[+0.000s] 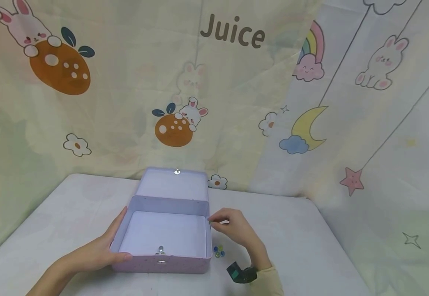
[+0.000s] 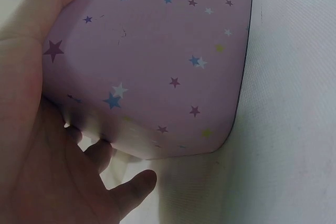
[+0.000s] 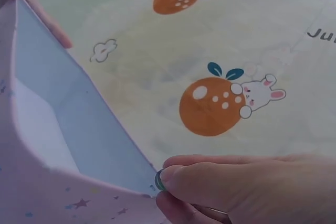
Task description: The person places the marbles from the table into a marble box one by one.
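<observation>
A pink metal box (image 1: 177, 264) with small stars and a white inside stands on the table, its lid (image 1: 174, 184) tipped back. My left hand (image 1: 101, 248) grips its front left corner, thumb at the front rim and fingers along the left side. In the left wrist view, that hand (image 2: 58, 145) lies against the starred wall. My right hand (image 1: 233, 224) is at the box's right rim, pinching a small green marble (image 3: 160, 180) between thumb and forefinger. Several blue, yellow and green marbles (image 1: 219, 251) lie on the table just right of the box.
A white cloth covers the table (image 1: 273, 230). Behind it hangs a printed curtain (image 1: 236, 102) with rabbits, flowers and a moon. A silver clasp (image 1: 161, 262) sits on the box's front. A dark wrist device (image 1: 241, 273) is on the right forearm.
</observation>
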Motion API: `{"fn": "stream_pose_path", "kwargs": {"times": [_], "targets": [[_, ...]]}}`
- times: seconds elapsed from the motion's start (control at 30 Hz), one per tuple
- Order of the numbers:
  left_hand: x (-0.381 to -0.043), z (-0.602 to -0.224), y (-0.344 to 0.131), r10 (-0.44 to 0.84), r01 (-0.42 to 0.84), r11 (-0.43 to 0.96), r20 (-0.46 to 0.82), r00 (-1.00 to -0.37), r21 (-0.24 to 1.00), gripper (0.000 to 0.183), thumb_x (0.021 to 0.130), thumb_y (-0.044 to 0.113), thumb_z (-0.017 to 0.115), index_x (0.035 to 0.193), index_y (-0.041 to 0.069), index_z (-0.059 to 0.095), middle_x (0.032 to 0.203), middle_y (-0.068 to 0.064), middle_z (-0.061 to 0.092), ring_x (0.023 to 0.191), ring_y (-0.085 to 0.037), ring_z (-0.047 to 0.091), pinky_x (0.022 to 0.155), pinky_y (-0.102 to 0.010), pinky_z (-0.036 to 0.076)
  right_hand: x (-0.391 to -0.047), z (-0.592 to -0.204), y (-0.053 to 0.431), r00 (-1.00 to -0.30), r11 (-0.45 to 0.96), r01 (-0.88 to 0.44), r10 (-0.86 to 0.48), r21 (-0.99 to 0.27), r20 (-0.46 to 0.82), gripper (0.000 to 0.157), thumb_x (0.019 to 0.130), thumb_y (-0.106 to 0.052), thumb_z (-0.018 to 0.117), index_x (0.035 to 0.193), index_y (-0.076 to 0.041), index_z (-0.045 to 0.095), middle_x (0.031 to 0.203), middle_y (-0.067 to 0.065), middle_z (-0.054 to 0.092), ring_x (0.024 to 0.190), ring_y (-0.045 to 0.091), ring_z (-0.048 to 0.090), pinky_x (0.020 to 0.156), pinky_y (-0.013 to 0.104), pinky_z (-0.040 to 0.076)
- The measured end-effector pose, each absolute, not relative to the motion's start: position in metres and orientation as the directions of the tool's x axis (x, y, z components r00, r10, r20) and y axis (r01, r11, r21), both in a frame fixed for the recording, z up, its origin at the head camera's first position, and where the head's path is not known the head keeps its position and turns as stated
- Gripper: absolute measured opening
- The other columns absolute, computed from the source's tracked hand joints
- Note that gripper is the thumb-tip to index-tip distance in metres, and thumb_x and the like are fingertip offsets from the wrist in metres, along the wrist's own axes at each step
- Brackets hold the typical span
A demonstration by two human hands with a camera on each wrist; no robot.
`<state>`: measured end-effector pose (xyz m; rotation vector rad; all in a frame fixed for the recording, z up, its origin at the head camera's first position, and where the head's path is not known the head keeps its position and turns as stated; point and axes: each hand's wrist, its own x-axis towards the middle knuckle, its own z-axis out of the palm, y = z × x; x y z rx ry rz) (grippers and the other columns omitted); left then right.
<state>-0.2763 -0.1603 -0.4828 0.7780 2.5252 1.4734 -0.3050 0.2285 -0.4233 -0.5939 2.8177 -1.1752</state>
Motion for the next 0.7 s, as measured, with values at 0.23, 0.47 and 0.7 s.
{"fn": "stream_pose_path", "kwargs": {"times": [0.23,0.47,0.7], "targets": [[-0.271,-0.485,-0.160,0.486,0.349,0.390,0.131,-0.864,0.852,0.111,0.080,0.026,0.072,0.152,0.022,-0.013,0.157,-0.023,-0.009,0.127,0.022,-0.002,0.085,0.008,0.006,-0.301,-0.428,0.223,-0.925,0.629,-0.330,-0.366,-0.704,0.107,0.016,0.089,-0.016,0.066,0.102,-0.012,0.073,0.100,-0.005,0.069,0.092,0.010,0.063,0.079,0.024,0.054],[-0.274,-0.485,-0.160,0.473,0.340,0.437,0.109,-0.874,0.832,0.113,0.080,0.028,0.073,0.152,0.025,-0.014,0.158,-0.022,-0.009,0.138,-0.050,0.005,0.084,0.008,0.005,-0.308,-0.421,0.215,-0.901,0.633,-0.371,-0.422,-0.679,0.098,0.018,0.089,-0.017,0.066,0.103,-0.009,0.073,0.098,-0.002,0.069,0.090,0.011,0.063,0.078,0.023,0.053],[-0.280,-0.483,-0.162,0.473,0.328,0.457,0.087,-0.877,0.827,0.112,0.081,0.030,0.072,0.151,0.028,-0.016,0.159,-0.018,-0.010,0.140,-0.046,0.004,0.105,-0.009,0.008,-0.325,-0.410,0.199,-0.874,0.702,-0.410,-0.485,-0.582,0.031,0.017,0.088,-0.016,0.067,0.102,-0.010,0.074,0.094,-0.005,0.070,0.083,0.005,0.060,0.072,0.020,0.051]]}}
